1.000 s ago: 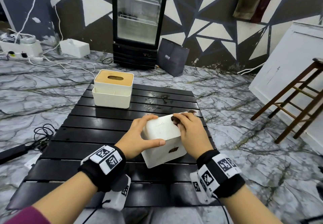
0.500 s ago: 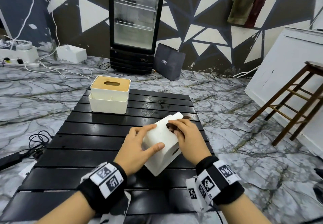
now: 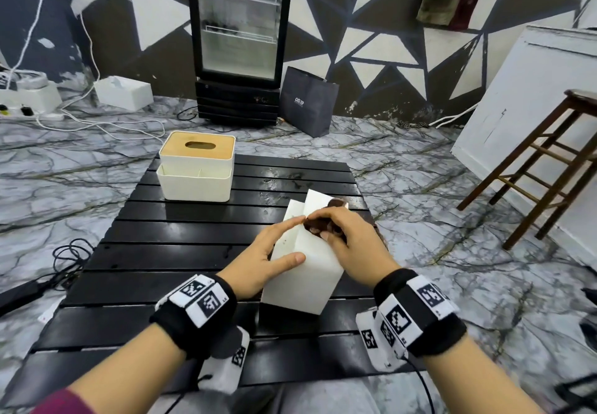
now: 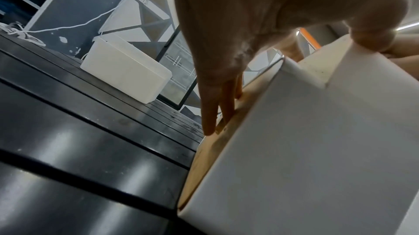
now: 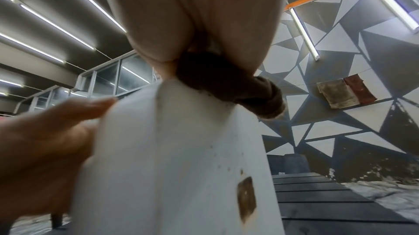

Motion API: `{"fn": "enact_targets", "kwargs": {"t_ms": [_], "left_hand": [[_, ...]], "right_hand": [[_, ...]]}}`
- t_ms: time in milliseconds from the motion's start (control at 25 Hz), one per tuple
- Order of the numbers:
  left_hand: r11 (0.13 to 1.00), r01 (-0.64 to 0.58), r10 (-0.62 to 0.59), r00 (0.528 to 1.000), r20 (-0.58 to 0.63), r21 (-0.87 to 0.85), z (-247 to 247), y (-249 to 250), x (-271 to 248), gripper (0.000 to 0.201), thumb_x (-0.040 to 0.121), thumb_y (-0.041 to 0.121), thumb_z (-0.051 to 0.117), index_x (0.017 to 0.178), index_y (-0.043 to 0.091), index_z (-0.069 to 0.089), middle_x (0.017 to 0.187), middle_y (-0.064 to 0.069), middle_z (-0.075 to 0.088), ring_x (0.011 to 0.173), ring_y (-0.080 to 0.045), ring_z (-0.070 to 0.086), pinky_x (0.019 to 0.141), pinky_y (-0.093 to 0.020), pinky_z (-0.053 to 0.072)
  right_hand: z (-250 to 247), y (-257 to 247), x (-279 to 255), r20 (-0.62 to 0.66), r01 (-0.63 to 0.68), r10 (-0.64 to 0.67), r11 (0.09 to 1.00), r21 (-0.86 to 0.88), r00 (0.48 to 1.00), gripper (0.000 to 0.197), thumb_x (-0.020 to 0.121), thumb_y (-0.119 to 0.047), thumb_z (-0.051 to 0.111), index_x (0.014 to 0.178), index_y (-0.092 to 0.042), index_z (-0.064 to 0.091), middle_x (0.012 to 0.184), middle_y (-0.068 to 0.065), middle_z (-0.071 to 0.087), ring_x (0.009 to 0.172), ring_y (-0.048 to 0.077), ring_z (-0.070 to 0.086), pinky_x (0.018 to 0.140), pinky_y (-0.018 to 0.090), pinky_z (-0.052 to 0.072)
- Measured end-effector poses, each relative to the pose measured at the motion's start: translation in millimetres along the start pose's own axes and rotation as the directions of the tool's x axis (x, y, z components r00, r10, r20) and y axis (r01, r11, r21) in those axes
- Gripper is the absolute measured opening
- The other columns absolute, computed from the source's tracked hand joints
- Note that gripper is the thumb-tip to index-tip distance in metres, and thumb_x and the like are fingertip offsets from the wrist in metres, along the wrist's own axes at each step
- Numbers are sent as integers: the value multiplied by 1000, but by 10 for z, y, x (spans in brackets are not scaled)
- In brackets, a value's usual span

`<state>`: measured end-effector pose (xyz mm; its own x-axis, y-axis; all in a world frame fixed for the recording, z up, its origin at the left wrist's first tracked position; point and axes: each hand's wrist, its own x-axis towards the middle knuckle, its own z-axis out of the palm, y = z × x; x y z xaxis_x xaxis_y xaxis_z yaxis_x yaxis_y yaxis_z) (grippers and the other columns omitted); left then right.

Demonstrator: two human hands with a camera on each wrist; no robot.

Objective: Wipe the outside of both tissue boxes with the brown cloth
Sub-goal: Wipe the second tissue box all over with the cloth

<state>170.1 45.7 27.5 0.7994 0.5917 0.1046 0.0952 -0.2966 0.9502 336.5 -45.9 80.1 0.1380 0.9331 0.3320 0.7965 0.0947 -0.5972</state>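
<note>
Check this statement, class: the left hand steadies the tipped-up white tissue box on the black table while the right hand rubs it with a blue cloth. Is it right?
Not quite: the cloth is brown, not blue, as the right wrist view shows. The rest stands: the left hand steadies the tipped-up white tissue box on the black table while the right hand rubs it.

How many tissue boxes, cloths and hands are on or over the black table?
Tissue boxes: 2, far box and held box
Cloths: 1, brown cloth
Hands: 2, left hand, right hand
Total: 5
</note>
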Motion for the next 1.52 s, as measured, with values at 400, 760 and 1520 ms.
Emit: {"fn": "enact_targets", "kwargs": {"t_ms": [400,760,1520], "left_hand": [[999,40,-40,999,6,-16,-10,30,16,54,64,63,56,112,75,35,142,12,36,125,7,34,98,-12,32],[997,39,-39,999,2,-67,8,8,11,58,66,60,60,118,69,39,144,14,38,129,-6,41,109,-34,36],[989,91,-89,996,20,-120,-25,4,6,61,63,59,62,119,68,40,142,14,40,121,-10,50,89,-21,47]], "right_hand": [[51,-49,-130,15,85,-85,996,4,996,30,85,-6,51,110,-20,60,108,-8,61,104,15,51,94,20,38],[90,-36,-168,19,83,-82,996,-32,996,30,87,-9,49,113,-22,58,107,-16,55,107,13,49,92,4,28],[-38,366,457,26,13,-12,999,-48,1000,30,88,-3,49,113,-16,59,115,3,58,109,24,52,99,39,40]]}}
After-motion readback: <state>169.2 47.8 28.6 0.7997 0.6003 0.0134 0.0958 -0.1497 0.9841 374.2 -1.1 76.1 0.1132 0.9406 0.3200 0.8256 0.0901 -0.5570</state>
